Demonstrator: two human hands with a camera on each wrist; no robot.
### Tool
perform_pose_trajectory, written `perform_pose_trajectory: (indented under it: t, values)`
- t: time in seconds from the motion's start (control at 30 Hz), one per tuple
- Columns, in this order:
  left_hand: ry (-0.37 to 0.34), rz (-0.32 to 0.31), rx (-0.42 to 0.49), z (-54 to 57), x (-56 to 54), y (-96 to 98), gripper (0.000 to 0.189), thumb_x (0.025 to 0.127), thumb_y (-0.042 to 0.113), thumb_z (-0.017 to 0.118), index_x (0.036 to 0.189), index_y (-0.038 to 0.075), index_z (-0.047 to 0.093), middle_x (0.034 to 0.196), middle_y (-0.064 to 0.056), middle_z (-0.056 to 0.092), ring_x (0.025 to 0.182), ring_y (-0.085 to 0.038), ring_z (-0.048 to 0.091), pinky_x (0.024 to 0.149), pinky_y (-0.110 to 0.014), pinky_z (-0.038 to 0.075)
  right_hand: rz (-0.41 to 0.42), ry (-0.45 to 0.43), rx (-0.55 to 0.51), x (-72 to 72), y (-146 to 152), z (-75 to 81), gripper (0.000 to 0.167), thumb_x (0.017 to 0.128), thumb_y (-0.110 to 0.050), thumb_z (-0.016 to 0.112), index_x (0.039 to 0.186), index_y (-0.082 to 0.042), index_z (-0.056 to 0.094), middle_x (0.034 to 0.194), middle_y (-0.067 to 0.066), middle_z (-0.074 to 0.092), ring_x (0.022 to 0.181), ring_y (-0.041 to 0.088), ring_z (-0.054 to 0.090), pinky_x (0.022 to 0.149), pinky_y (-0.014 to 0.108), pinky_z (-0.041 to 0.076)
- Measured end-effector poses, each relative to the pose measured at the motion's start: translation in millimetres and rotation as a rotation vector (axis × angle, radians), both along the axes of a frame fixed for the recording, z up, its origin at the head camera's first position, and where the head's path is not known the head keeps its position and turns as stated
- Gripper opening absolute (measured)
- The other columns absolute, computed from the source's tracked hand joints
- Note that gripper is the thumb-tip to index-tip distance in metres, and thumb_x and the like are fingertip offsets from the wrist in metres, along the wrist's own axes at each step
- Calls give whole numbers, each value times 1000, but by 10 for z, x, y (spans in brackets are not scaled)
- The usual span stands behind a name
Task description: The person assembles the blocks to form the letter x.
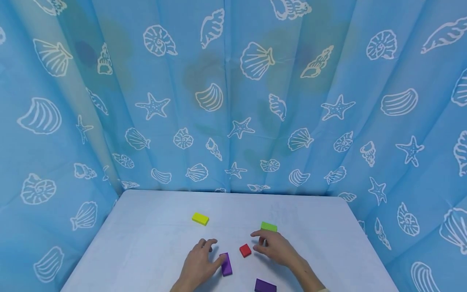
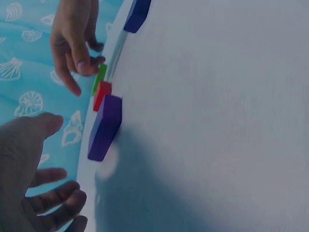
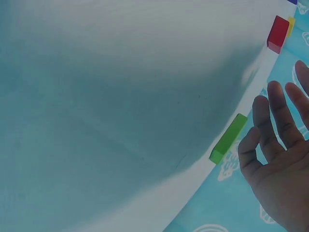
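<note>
My left hand (image 1: 198, 263) hovers over the table just left of a purple block (image 1: 226, 264), its thumb overlapping the block's upper edge in the head view. In the left wrist view that hand's fingers (image 2: 53, 200) are spread, apart from the purple block (image 2: 105, 128). A small red block (image 1: 245, 250) lies between the two hands. To its right is my right hand (image 1: 276, 248), loosely bent and holding nothing. Behind that hand, partly covered by it, lies a green block (image 1: 269, 226); the right wrist view shows the whole green block (image 3: 228, 138) with the fingers clear of it.
A yellow block (image 1: 200, 219) lies farther back on the left. Near the front edge of the view sits a dark purple block (image 1: 265, 286). The white table (image 1: 146, 227) is bordered by a blue curtain (image 1: 226, 97) with shell prints at the back and sides.
</note>
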State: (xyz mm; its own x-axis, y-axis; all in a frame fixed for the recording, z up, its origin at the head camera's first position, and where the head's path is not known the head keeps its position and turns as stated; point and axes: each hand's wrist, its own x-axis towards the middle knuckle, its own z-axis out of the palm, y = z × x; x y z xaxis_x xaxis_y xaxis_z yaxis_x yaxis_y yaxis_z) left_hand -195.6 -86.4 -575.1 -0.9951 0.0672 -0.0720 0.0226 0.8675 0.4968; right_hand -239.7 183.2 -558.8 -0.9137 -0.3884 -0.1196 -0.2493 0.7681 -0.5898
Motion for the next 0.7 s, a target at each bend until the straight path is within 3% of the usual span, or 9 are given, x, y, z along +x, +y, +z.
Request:
perform_pose_trajectory:
  t: [0.1,0.3,0.4,0.7]
  values:
    - [-35,29,35,-11,25,51,61,82,57,76,124,15,62,93,2,56,82,-15,54,79,-41,51,13,-15,-25,-5,-16,-10,40,91,-34,74,128,-20,67,90,-11,62,78,9,55,69,29,46]
    - [-113,201,92,-22,103,189,68,75,60,81,120,13,60,81,2,53,73,-18,49,69,-36,45,31,-42,-50,-44,-41,-65,40,91,-31,74,129,-21,67,90,-11,61,79,9,55,70,28,47]
    - [-119,249,82,-33,124,237,71,70,62,83,116,13,61,79,1,52,71,-19,48,67,-36,43,41,-50,-56,-67,-46,-96,40,91,-30,75,128,-21,67,89,-11,61,79,10,55,69,27,46]
    - [-64,225,15,-103,160,305,71,62,62,88,108,16,61,77,3,50,79,-20,47,77,-46,42,60,-88,-83,-93,-64,-154,36,90,-27,76,125,-22,68,88,-10,61,78,11,55,67,26,46]
